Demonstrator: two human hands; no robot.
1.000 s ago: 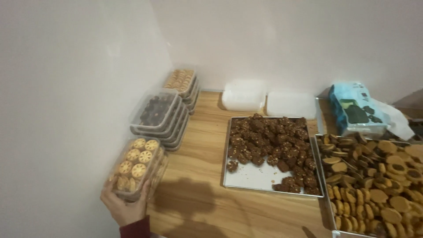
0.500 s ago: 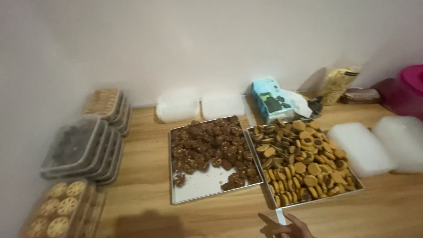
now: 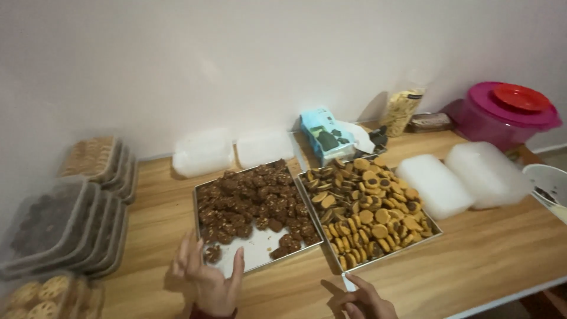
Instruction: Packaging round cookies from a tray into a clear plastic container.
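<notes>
Hands empty: left hand (image 3: 207, 280) spread at 6 o'clock of half-cleared chocolate cookie tray (image 3: 255, 255); right hand (image 3: 360, 301) splayed near full sandwich cookie tray (image 3: 390, 255).

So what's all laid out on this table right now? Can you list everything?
Tray of dark cookies: one, metal, brown cookies, table centre-left, partly emptied at its near edge.
Tray of tan cookies: one, metal, tan and dark cookies, right of the first tray.
Filled clear boxes: several stacks, dark and yellow cookies inside, far left by the wall.
White plastic boxes: two behind the trays, two more to the right.
Blue packet: one, behind the trays.
Clear bag: one, pale yellow contents, against the wall.
Pink tub: one, red lid, far right.
White bowl: one, right edge.
Wooden table: one, light brown.
Left hand: open, at the dark tray's near edge.
Right hand: fingers spread, near the tan tray's corner.
</notes>
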